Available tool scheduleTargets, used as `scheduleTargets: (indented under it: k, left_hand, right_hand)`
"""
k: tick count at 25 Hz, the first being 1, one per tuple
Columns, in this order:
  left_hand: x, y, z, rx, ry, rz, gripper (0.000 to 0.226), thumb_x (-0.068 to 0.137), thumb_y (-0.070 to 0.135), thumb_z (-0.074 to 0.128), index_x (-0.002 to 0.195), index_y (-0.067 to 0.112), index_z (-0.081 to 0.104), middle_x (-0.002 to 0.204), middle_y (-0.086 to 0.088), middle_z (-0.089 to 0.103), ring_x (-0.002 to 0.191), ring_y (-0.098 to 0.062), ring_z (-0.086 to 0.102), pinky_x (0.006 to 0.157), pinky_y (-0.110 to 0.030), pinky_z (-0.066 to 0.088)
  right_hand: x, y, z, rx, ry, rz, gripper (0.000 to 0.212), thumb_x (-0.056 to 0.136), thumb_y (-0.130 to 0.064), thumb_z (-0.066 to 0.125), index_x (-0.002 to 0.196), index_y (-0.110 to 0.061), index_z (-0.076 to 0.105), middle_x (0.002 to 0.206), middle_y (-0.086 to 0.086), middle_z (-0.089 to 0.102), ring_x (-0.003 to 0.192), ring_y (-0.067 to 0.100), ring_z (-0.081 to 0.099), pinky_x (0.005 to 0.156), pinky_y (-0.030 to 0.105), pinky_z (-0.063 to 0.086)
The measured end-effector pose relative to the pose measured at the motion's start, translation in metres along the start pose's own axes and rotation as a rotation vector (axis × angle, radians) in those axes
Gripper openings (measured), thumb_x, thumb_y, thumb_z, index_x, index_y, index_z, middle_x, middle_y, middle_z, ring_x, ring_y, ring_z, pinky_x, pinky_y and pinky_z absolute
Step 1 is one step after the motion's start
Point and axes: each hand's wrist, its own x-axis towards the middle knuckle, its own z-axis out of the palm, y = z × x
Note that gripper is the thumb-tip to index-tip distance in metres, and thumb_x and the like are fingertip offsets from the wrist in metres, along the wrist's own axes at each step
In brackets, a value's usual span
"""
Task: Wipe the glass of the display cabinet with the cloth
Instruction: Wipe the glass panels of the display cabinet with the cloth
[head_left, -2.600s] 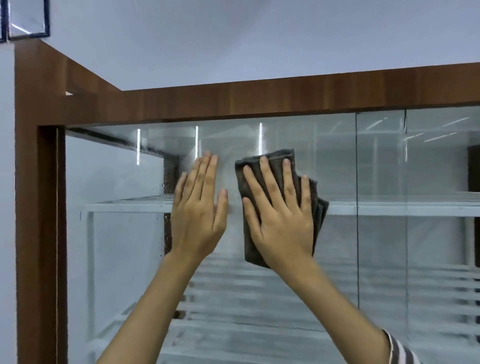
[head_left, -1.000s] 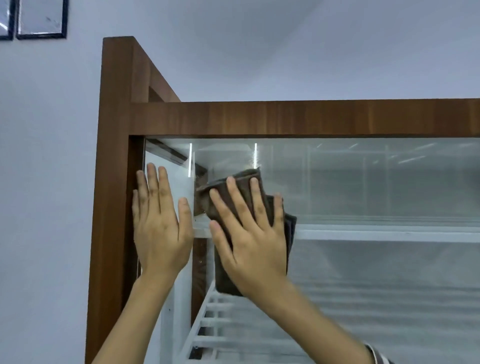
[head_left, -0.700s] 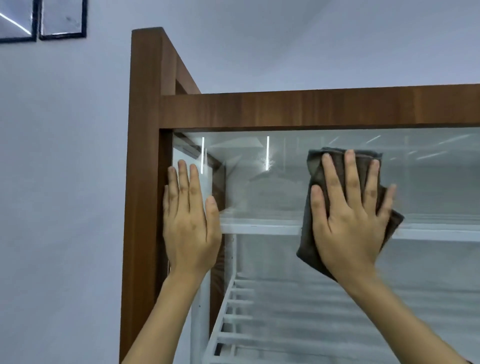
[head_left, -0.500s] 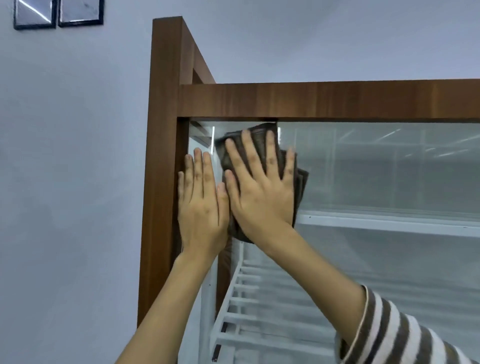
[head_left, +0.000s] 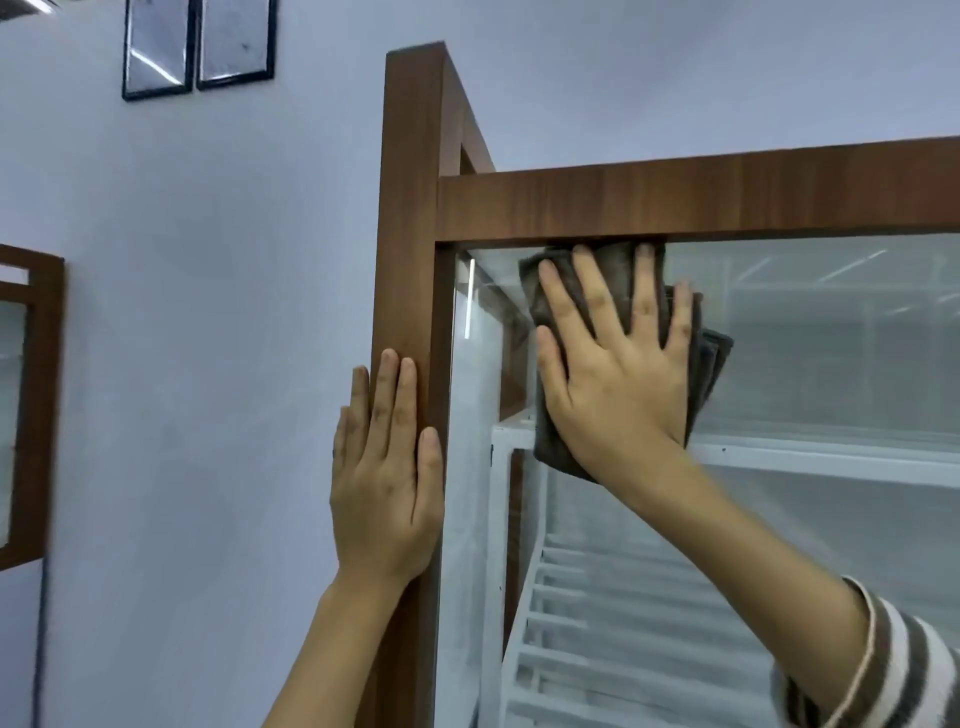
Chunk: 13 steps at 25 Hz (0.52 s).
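Note:
The display cabinet has a brown wooden frame (head_left: 675, 205) and a front glass pane (head_left: 831, 364). My right hand (head_left: 618, 374) lies flat on a folded dark grey cloth (head_left: 709, 364) and presses it against the glass at the pane's top left corner, the cloth's upper edge touching the top rail. My left hand (head_left: 387, 478) rests flat with fingers together on the cabinet's left wooden post (head_left: 410, 208), holding nothing. Most of the cloth is hidden under my right hand.
Inside the cabinet are white wire shelves (head_left: 623, 623) and a white shelf rail (head_left: 831, 462). On the pale wall to the left hang two black-framed pictures (head_left: 197, 47) and a brown-framed panel (head_left: 31, 405). A striped sleeve (head_left: 883, 670) covers my right forearm.
My right hand has slid the cloth up and slightly right to the top rail. My left hand has moved off the glass onto the wooden post. The view has shifted left.

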Motion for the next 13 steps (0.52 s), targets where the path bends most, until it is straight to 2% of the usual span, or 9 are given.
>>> scheduleTargets:
  k: [2, 5, 7, 8, 10, 13]
  left_hand:
    - [-0.001, -0.001, -0.002, -0.007, -0.008, -0.010, 0.053, 0.100, 0.035, 0.019, 0.151, 0.023, 0.012, 0.160, 0.006, 0.010, 0.148, -0.014, 0.004, 0.122, -0.035, 0.007]
    - [-0.001, -0.001, -0.004, -0.031, -0.031, -0.031, 0.053, 0.100, 0.040, 0.013, 0.151, 0.023, 0.012, 0.159, 0.006, 0.010, 0.148, -0.014, 0.003, 0.122, -0.038, 0.006]
    - [-0.002, -0.002, -0.005, -0.015, -0.043, -0.027, 0.056, 0.099, 0.046, 0.011, 0.151, 0.023, 0.014, 0.160, 0.005, 0.011, 0.148, -0.015, 0.003, 0.121, -0.039, 0.005]
    - [-0.002, -0.003, -0.005, 0.001, -0.047, -0.026, 0.057, 0.099, 0.047, 0.011, 0.151, 0.023, 0.014, 0.160, 0.004, 0.011, 0.148, -0.016, 0.003, 0.121, -0.040, 0.006]
    - [-0.002, -0.002, -0.003, 0.034, -0.042, -0.038, 0.057, 0.099, 0.048, 0.011, 0.151, 0.024, 0.015, 0.159, 0.003, 0.012, 0.148, -0.017, 0.004, 0.121, -0.043, 0.007]
    - [-0.016, 0.010, -0.001, 0.054, -0.024, -0.100, 0.057, 0.100, 0.044, 0.010, 0.151, 0.018, 0.015, 0.160, 0.001, 0.012, 0.148, -0.017, 0.004, 0.120, -0.045, 0.007]
  right_hand:
    - [-0.023, -0.015, 0.003, 0.021, -0.045, -0.104, 0.051, 0.102, -0.039, 0.031, 0.150, -0.024, 0.032, 0.158, 0.003, 0.029, 0.147, 0.035, 0.020, 0.117, 0.056, 0.012]
    - [-0.123, -0.022, -0.005, 0.022, -0.198, -0.427, 0.054, 0.101, -0.039, 0.036, 0.152, -0.026, 0.027, 0.160, 0.002, 0.022, 0.149, 0.033, 0.014, 0.117, 0.054, 0.014]
    - [-0.164, -0.006, -0.016, 0.015, -0.274, -0.622, 0.055, 0.100, -0.041, 0.037, 0.152, -0.030, 0.025, 0.160, -0.001, 0.023, 0.149, 0.029, 0.015, 0.117, 0.053, 0.016]
    - [-0.165, 0.008, -0.019, 0.023, -0.277, -0.646, 0.054, 0.100, -0.042, 0.037, 0.152, -0.031, 0.026, 0.159, -0.002, 0.024, 0.149, 0.027, 0.016, 0.116, 0.052, 0.018]
    - [-0.142, 0.033, -0.023, 0.012, -0.224, -0.518, 0.051, 0.101, -0.042, 0.037, 0.150, -0.033, 0.030, 0.158, -0.002, 0.028, 0.148, 0.026, 0.020, 0.116, 0.052, 0.019]
    - [-0.092, 0.039, -0.020, -0.013, -0.096, -0.137, 0.048, 0.104, -0.042, 0.033, 0.150, -0.032, 0.030, 0.158, 0.000, 0.027, 0.147, 0.029, 0.020, 0.117, 0.054, 0.015]
